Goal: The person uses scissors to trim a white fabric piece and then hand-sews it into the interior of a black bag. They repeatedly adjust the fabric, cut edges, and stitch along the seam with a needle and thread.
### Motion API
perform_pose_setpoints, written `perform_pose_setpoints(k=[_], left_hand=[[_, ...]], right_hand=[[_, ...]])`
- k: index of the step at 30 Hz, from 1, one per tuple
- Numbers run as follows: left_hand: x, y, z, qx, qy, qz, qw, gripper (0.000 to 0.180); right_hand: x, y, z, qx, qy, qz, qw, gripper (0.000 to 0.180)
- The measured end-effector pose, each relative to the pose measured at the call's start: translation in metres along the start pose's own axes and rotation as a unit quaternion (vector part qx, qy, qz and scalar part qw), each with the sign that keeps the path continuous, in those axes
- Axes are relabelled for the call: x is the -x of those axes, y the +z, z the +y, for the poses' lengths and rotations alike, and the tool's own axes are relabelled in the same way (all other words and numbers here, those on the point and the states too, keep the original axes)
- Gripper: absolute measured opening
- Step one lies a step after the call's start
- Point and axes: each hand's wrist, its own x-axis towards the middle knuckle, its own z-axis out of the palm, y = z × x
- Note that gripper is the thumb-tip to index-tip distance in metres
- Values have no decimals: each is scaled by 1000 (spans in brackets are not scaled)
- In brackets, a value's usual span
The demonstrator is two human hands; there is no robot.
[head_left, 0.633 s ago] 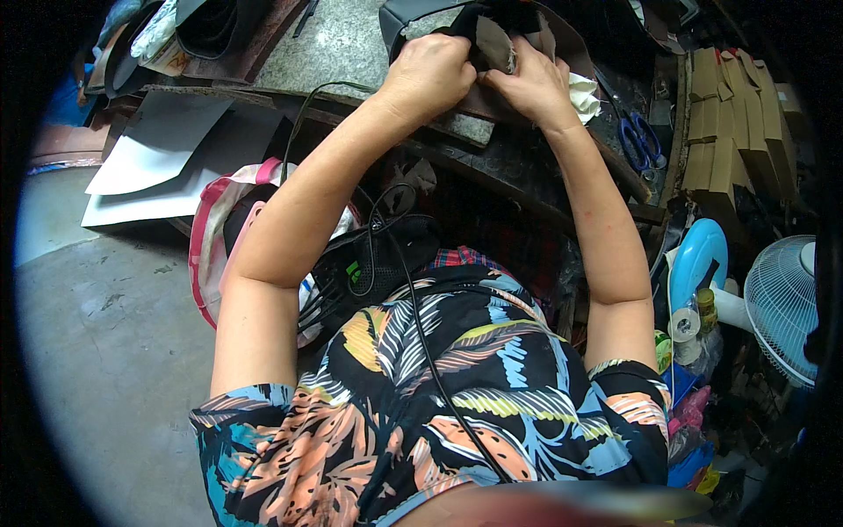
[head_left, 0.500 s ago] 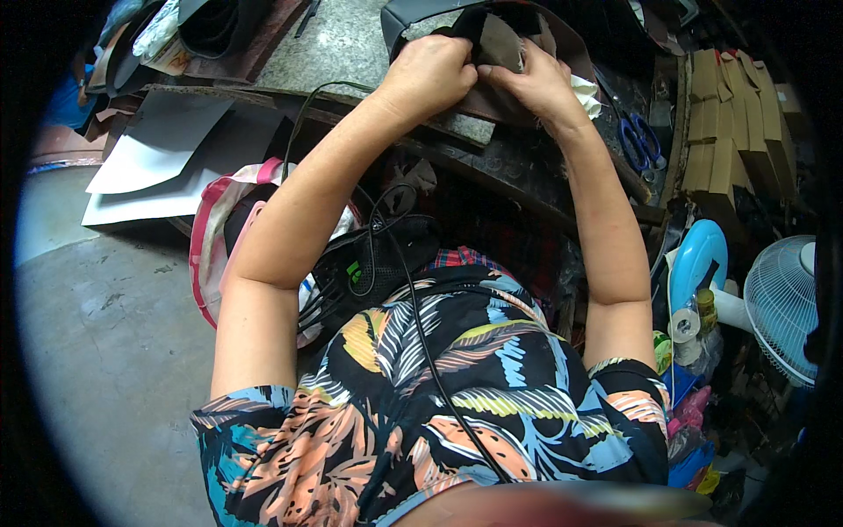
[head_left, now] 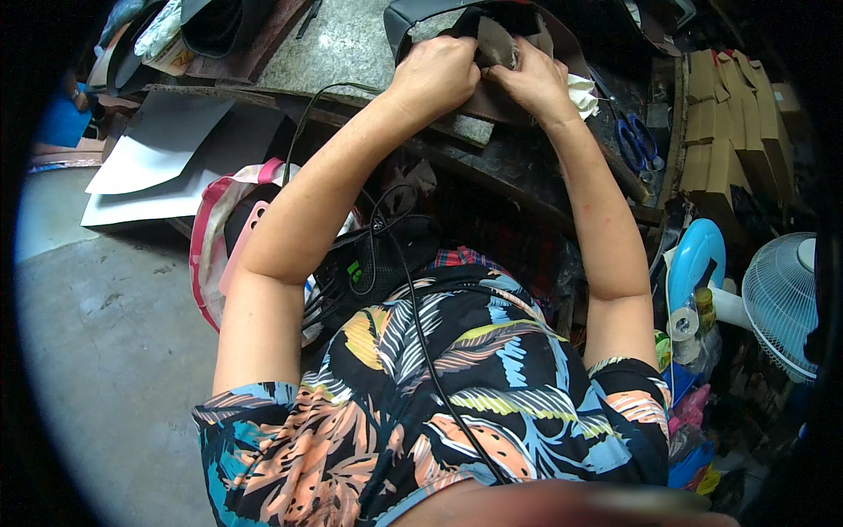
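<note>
My left hand (head_left: 436, 75) and my right hand (head_left: 532, 83) meet at the top of the view, both gripping a small grey-brown piece of leather (head_left: 496, 42). The piece lies against a larger dark leather part (head_left: 421, 10) on a stone-topped workbench (head_left: 351, 44). The fingers of both hands curl around the piece, so most of it is hidden. Beside my right hand lies a crumpled white cloth (head_left: 580, 90).
Blue-handled scissors (head_left: 637, 145) lie right of the bench near stacked cardboard pieces (head_left: 716, 132). A white fan (head_left: 781, 303) stands at the far right. White sheets (head_left: 158, 162) and a pink-trimmed bag (head_left: 219, 237) sit left. A black cable (head_left: 413, 307) runs down my front.
Both hands stay together on the leather piece; they have shifted it only slightly between the fingers.
</note>
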Motion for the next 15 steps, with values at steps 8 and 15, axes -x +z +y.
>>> perform_pose_setpoints(k=[8,15], left_hand=[[-4,1,4,23,-15,7,1000,22],[-7,3,1,26,-40,-6,999,26]], right_hand=[[-4,2,5,4,18,-2,1000,49],[-3,3,13,-167,13,31,985,45]])
